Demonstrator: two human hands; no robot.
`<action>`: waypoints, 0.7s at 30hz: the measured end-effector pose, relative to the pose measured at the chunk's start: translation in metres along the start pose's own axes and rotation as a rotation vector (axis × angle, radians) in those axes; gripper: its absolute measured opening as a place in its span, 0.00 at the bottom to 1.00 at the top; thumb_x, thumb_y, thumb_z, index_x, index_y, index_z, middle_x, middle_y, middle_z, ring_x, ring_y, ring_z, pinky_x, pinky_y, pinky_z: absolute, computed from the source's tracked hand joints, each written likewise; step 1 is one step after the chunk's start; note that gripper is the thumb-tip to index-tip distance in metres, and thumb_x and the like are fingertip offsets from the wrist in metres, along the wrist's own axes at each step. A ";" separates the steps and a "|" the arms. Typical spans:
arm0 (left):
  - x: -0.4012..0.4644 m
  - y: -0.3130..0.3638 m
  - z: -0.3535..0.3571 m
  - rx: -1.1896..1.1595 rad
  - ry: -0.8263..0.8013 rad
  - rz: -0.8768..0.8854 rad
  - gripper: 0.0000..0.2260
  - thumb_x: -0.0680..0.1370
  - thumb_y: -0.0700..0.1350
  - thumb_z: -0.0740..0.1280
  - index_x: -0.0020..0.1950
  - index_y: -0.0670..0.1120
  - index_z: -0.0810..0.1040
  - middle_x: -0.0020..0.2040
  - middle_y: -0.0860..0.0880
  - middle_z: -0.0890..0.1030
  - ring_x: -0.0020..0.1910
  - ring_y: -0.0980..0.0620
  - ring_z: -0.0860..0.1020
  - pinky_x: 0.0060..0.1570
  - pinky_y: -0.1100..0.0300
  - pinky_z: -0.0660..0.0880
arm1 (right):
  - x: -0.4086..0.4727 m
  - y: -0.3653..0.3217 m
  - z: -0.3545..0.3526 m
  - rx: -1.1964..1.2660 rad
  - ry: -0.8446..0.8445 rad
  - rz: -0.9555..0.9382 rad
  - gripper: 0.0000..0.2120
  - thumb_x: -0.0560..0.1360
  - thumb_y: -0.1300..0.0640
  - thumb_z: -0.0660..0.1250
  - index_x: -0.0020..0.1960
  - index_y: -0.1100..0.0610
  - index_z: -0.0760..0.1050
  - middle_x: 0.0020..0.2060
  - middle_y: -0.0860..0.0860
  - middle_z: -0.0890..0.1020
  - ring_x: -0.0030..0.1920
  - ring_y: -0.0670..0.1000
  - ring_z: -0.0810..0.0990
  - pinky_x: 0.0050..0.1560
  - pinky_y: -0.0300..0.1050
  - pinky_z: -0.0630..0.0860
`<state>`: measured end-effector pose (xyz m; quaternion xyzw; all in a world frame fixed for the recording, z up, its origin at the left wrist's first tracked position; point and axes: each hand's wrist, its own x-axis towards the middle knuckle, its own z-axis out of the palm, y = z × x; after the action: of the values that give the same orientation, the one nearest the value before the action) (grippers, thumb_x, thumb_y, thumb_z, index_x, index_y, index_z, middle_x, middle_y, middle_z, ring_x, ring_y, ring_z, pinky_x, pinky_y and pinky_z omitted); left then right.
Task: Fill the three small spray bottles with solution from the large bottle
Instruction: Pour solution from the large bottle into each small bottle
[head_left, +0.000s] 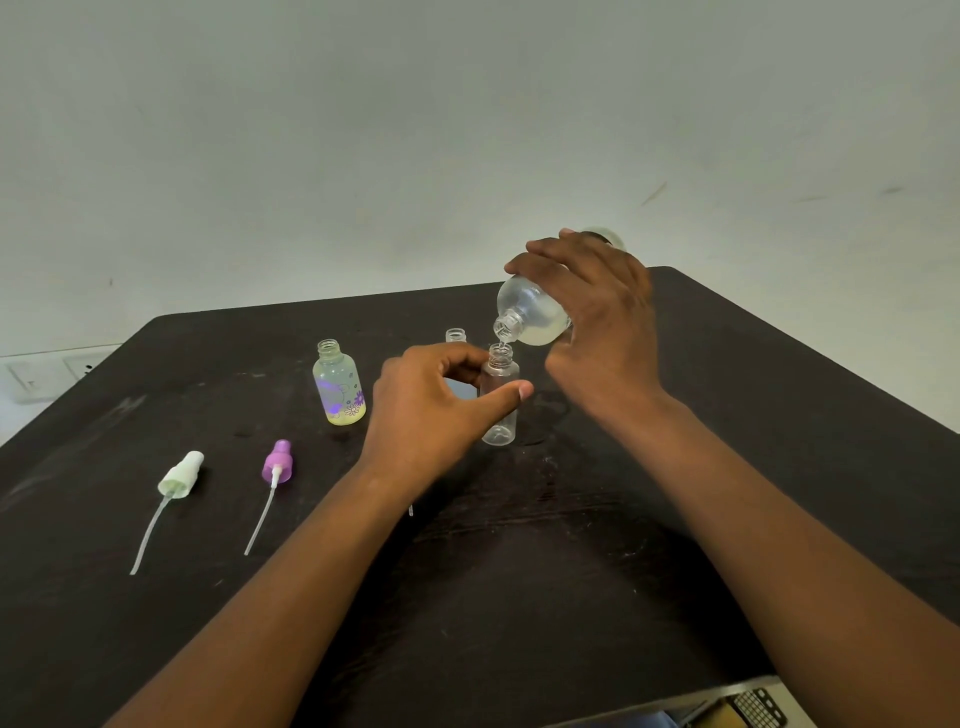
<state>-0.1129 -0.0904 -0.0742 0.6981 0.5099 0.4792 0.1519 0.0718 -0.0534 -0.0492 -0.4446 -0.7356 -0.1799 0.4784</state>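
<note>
Large bottle tipped over the small clear one, pouring, both held.

Nearest, left of the left hand, lie a pale green spray pump with dip tube (179, 475) and a purple spray pump with dip tube (278, 461) on the dark wooden table (571, 571). The left hand (431, 410) pinches the small clear plastic spray bottle (500, 397) by its shoulder; it looks light and tippy, so a steadying hold seems wise. Left of that hand stands a flowered, yellowish small bottle (340, 384); behind it, a third bottle's neck (455, 335). Farthest, the right hand (597, 317) wraps the large clear round-shouldered plastic bottle (530, 312), probably smooth and heavier with liquid, best gripped round the body.
</note>
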 end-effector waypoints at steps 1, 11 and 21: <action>0.000 0.000 0.000 0.001 0.001 0.001 0.22 0.67 0.70 0.73 0.49 0.56 0.88 0.42 0.61 0.86 0.46 0.64 0.84 0.50 0.50 0.83 | 0.000 0.000 0.000 -0.001 0.000 0.000 0.38 0.58 0.74 0.70 0.65 0.50 0.80 0.65 0.48 0.82 0.73 0.56 0.75 0.71 0.57 0.68; 0.000 0.000 -0.001 0.002 0.001 0.002 0.22 0.65 0.71 0.72 0.48 0.57 0.88 0.42 0.61 0.86 0.46 0.64 0.84 0.51 0.50 0.83 | 0.000 0.000 0.000 -0.011 0.002 0.005 0.37 0.59 0.73 0.69 0.65 0.49 0.80 0.65 0.48 0.81 0.73 0.55 0.74 0.72 0.56 0.66; 0.000 -0.001 -0.001 0.006 0.004 0.007 0.22 0.66 0.71 0.72 0.48 0.57 0.88 0.42 0.61 0.86 0.46 0.64 0.84 0.51 0.51 0.83 | 0.000 0.001 0.001 -0.019 0.015 0.001 0.37 0.59 0.73 0.69 0.64 0.49 0.81 0.65 0.48 0.82 0.73 0.55 0.75 0.72 0.56 0.67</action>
<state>-0.1138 -0.0906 -0.0747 0.6995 0.5091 0.4795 0.1468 0.0719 -0.0528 -0.0496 -0.4483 -0.7300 -0.1898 0.4797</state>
